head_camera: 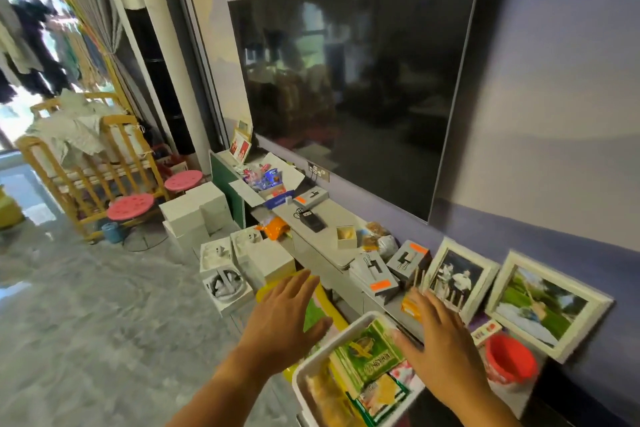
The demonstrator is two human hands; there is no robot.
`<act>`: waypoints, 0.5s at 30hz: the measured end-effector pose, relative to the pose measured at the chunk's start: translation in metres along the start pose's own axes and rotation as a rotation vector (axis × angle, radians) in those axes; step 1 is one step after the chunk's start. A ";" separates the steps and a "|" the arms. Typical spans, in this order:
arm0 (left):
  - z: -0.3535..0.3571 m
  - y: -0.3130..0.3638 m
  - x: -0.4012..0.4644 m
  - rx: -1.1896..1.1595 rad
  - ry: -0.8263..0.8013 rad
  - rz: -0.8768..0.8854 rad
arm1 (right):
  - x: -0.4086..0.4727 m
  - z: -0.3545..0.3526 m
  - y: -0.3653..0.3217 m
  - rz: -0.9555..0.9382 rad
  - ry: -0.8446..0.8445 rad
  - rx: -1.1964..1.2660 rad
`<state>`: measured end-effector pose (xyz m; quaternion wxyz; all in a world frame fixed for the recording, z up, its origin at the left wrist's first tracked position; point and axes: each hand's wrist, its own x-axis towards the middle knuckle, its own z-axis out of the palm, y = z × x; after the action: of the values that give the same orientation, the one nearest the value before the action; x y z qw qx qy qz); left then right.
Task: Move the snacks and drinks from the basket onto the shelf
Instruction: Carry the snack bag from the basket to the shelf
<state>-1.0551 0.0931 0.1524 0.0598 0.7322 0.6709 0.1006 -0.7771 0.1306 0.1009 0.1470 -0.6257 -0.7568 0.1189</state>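
Snack packets fill the white basket [304,371] at the bottom centre of the frame, the clearest of them a green packet [367,354] lying flat near the basket's far rim, with yellowish packets [325,395] beside it toward the lower left. Both hands are stretched out above it with fingers straight and spread, gripping nothing: the left hand [284,315] hovers at the basket's left side over something yellow and green, and the right hand [440,340] hovers over the basket's right corner, its fingertips near an orange packet [410,305] on the shelf. The long grey shelf [329,246] runs from centre frame toward the lower right under a large dark television [356,87] on the wall. On the shelf lie small grey boxes [408,258], a black remote [311,220] and, at the right, two white picture frames [547,302] leaning on the wall, with a red cup [509,360] in front of them. White boxes [197,215] are stacked on the floor left of the shelf, and two pink stools [130,206] stand by a wooden crib [83,163] at the left.
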 end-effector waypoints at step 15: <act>0.111 -0.041 0.203 -0.118 -0.307 0.488 | 0.050 0.065 -0.025 0.572 0.012 0.022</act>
<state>-1.0533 0.3037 0.0494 0.1770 0.8739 0.4510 0.0388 -0.8325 0.1758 0.0531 0.1191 -0.8128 -0.5474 0.1601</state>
